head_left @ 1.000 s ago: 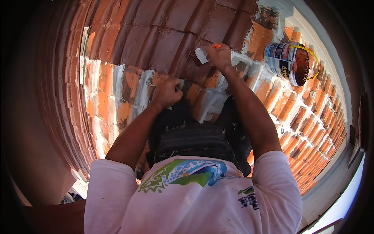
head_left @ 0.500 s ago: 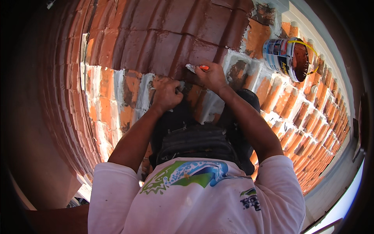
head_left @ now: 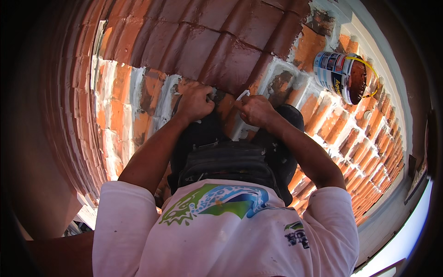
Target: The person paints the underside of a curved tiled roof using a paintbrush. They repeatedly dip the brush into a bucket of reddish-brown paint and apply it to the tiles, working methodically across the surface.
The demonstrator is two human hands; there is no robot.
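Note:
In my right hand [head_left: 256, 111] is a paintbrush [head_left: 242, 94]. Its pale metal collar shows past the fingers; the handle is hidden in my grip. The brush end meets the lower edge of the glossy dark red-brown painted roof tiles [head_left: 196, 53]. To its left, my left hand [head_left: 195, 102] is closed just below the same painted edge, over bare orange tiles. Whatever its curled fingers hold, if anything, I cannot make out. Both hands are close together above my dark-trousered knees.
A paint bucket [head_left: 328, 74] with a yellow handle leans on its side at the upper right, red-brown paint coating its mouth. Worn orange tiles with whitish patches [head_left: 332, 122] stretch down the right. A pale ledge [head_left: 376, 48] borders the roof there.
My right hand has drawn the paintbrush down and slightly right, from the painted tile face to its lower edge. The orange handle has gone out of sight. My left hand stays closed nearby.

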